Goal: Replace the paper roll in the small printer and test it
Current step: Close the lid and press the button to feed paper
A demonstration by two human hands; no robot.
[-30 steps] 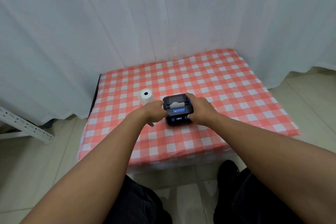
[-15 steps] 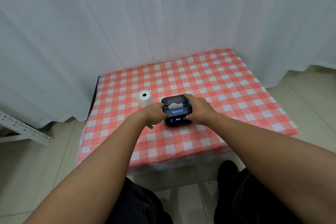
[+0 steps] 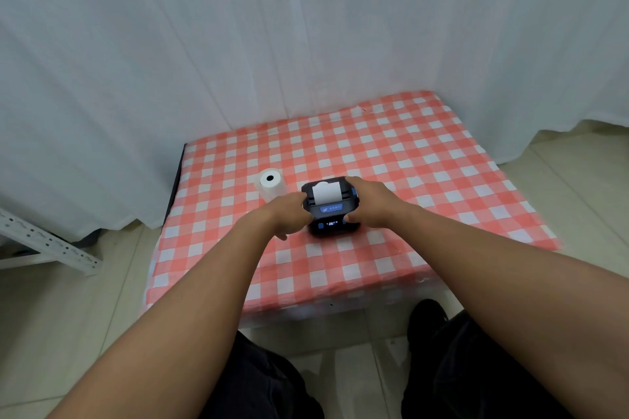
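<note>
Printer sits on the checked counter, near its front edge and a little left of middle, and I have it between my two hands. A second ago only a small nub of white showed at the top; now a clear strip of paper stands out of the slot, longer than before, and the little display on the front face is lit. I take that to mean the feed is running, so the roll inside is seated and the test is under way rather than still to start.

My left hand presses against the printer's left side, fingers curled in on the body; I cannot see the tips, so I cannot say whether one is on a button. My right hand wraps the right side, fingers closed over the back corner and thumb down by the front panel. Both have stayed clamped on the casing.

As for what holds what: the paper bay is shut, so the roll within is hidden and only the fed strip shows. The other roll stands on end on the counter just left of the printer, near my left hand but not touching it, its dark core facing up. I cannot tell whether it is spent or spare
</note>
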